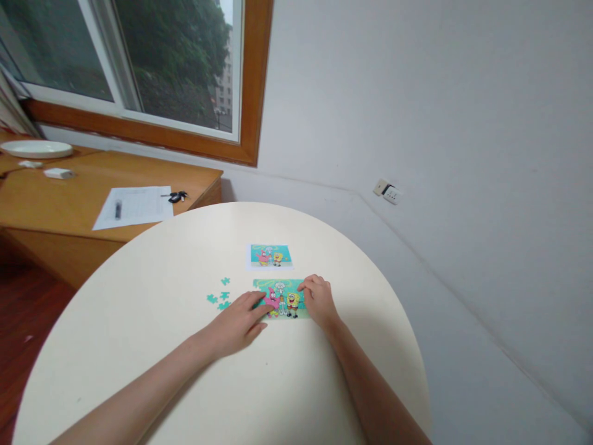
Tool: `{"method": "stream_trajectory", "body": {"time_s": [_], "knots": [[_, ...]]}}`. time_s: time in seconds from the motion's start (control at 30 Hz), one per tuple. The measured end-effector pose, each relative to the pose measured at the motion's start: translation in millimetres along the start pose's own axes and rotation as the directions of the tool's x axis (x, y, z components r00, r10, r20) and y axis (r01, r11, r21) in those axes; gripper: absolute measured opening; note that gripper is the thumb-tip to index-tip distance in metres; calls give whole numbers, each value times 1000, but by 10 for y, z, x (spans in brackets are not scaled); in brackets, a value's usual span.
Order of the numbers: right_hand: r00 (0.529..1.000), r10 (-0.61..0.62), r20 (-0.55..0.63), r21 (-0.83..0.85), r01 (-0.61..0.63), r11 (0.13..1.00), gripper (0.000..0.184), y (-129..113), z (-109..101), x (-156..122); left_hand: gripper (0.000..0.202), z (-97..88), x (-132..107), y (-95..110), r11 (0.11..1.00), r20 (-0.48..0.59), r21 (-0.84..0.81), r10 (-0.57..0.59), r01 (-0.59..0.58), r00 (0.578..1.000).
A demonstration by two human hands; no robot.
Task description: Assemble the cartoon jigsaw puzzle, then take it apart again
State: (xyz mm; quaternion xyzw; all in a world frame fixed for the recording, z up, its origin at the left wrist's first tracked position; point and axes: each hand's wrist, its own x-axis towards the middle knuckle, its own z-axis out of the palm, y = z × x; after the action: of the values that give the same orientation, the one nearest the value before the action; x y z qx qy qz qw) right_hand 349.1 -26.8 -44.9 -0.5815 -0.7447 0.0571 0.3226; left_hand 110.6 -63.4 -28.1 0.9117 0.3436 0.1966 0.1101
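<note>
Here's the puzzle (pixel 285 300), mid-worktop (pixel 287 395); the left hand (pixel 239 322) lies loosely over its left side, grip relaxed, likely steadying it. The right hand (pixel 320 300) bunches its fingers at the right edge, contents impossible to tell. Loose pieces (pixel 212 298) sit left, apparently within reach; the picture card (pixel 271 256) lies far, presumably for comparing.

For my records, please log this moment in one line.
left hand: on puzzle; right hand: at its right end; loose pieces: on table

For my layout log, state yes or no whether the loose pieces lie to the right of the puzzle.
No, the loose pieces lie to the left of the puzzle, near the left hand.
</note>
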Motion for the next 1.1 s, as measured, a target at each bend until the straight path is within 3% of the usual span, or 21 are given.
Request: {"method": "stream_trajectory", "body": {"time_s": [0.23, 0.47, 0.7, 0.83, 0.93, 1.1], "knots": [[985, -18, -174, 6, 19, 1000, 29, -19, -28, 7, 36, -16, 6, 14, 1000, 24, 4, -14, 14, 1000], [998, 56, -8, -50, -57, 997, 30, -3, -20, 6, 35, -33, 9, 23, 1000, 11, -18, -15, 15, 1000], [995, -31, -95, -140, 18, 990, 40, -140, -74, 7, 35, -29, 5, 14, 1000, 11, -16, -4, 4, 1000], [996, -35, 86, -338, 62, 939, 53, -276, -14, -55, 35, -28, 16, 20, 1000, 7, -22, 3, -3, 1000], [960, 0, 280, -379, 110, 919, 54, -325, 57, -104, 35, -26, 20, 23, 1000, 5, -12, 6, -6, 1000], [949, 27, 315, -386, 101, 917, 54, -337, 74, -111, 35, -39, 17, 29, 1000, 4, -24, -6, 6, 1000]]}}
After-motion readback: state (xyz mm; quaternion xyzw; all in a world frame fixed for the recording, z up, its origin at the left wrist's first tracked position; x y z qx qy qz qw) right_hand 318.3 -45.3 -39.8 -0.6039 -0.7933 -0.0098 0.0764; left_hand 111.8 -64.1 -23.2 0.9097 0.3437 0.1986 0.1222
